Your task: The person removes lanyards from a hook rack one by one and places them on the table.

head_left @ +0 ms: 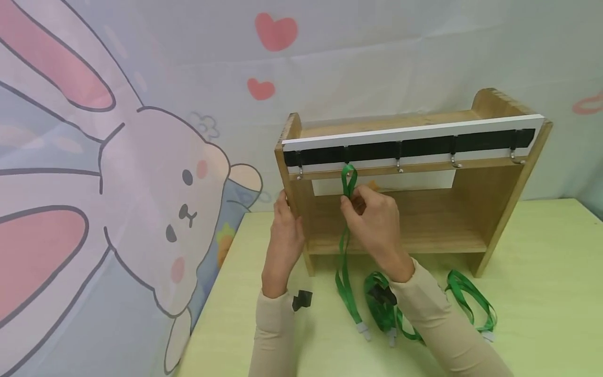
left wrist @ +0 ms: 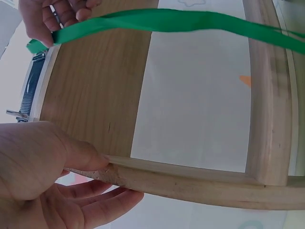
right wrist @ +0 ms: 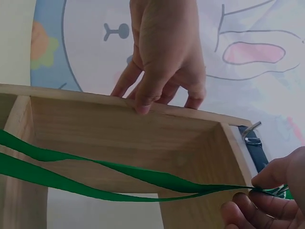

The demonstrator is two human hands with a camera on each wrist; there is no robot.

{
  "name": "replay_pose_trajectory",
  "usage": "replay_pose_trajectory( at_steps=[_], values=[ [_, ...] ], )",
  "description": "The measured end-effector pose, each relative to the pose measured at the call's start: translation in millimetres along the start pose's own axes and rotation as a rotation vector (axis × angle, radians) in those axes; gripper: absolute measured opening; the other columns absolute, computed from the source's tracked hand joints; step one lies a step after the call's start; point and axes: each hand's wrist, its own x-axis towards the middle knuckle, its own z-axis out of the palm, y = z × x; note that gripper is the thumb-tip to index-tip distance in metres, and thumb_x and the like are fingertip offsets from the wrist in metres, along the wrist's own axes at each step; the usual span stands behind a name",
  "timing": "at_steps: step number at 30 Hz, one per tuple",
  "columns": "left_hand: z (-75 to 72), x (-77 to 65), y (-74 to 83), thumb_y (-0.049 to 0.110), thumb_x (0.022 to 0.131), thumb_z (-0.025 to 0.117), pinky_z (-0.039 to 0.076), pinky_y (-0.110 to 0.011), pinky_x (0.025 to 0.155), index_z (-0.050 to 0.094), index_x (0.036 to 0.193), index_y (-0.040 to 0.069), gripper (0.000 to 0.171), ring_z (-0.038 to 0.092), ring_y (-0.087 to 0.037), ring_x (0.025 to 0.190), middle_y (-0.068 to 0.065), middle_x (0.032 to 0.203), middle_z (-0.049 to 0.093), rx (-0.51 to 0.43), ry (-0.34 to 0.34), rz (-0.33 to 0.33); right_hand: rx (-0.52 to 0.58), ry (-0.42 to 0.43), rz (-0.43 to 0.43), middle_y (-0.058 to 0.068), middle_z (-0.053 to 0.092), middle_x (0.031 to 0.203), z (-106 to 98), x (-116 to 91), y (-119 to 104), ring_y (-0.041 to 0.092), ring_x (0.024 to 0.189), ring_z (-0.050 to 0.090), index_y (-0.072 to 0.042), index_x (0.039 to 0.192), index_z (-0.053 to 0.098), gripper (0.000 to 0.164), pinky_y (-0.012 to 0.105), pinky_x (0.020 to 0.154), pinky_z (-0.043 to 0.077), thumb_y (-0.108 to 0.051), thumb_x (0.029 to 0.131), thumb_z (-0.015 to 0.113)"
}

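Note:
A small wooden shelf (head_left: pixel 511 209) carries a white strip with a black band and several metal hooks along its upper front. My left hand (head_left: pixel 284 238) grips the shelf's left side panel (left wrist: pixel 190 183), thumb on the inner face and fingers outside. Between thumb and fingertips, my right hand (head_left: pixel 379 222) pinches a green lanyard (head_left: pixel 345 283) just below its top loop. That loop is at the second hook from the left, and the hook's tip shows inside it. The lanyard's two straps hang down to a pale clip (head_left: pixel 363 329) at the table.
More green lanyards lie on the light yellow-green table (head_left: pixel 556 272): a bundle (head_left: pixel 377 309) partly behind the right forearm, and a loose coil (head_left: pixel 471 298) farther right. Bare hooks include the leftmost hook (head_left: pixel 300 173) and the rightmost hook (head_left: pixel 516 157). A printed backdrop (head_left: pixel 377 63) hangs behind.

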Motion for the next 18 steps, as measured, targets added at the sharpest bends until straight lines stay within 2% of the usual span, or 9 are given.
replay_pose_trajectory(
  at_steps=[8, 12, 18],
  values=[
    [2.4, 1.1, -3.1, -0.013, 0.096, 0.054, 0.056, -0.052, 0.086, 0.019, 0.149, -0.009, 0.063, 0.061, -0.049, 0.11, -0.034, 0.135, 0.042, -0.002, -0.002, 0.018, 0.03, 0.01, -0.079, 0.006, 0.065, 0.066, -13, -2, -5, 0.016, 0.056, 0.06, -0.002, 0.079, 0.067, 0.011, 0.033, 0.054, 0.049, -0.004, 0.088, 0.073],
    [4.3, 3.5, -2.0, -0.013, 0.097, 0.053, 0.056, -0.052, 0.087, 0.018, 0.149, -0.009, 0.063, 0.061, -0.049, 0.111, -0.034, 0.137, 0.04, -0.013, -0.013, 0.01, 0.041, -0.041, -0.088, 0.006, 0.066, 0.069, -17, -10, -3, 0.016, 0.059, 0.062, -0.002, 0.081, 0.066, 0.01, 0.033, 0.055, 0.052, -0.001, 0.087, 0.075],
    [2.1, 1.1, -1.2, -0.012, 0.097, 0.054, 0.057, -0.052, 0.084, 0.019, 0.148, -0.01, 0.061, 0.062, -0.051, 0.108, -0.035, 0.136, 0.041, 0.001, -0.005, 0.0, 0.043, -0.123, -0.119, 0.005, 0.066, 0.07, -14, -29, 5, 0.015, 0.06, 0.063, -0.004, 0.079, 0.065, 0.014, 0.033, 0.055, 0.054, 0.001, 0.085, 0.076]
  ],
)
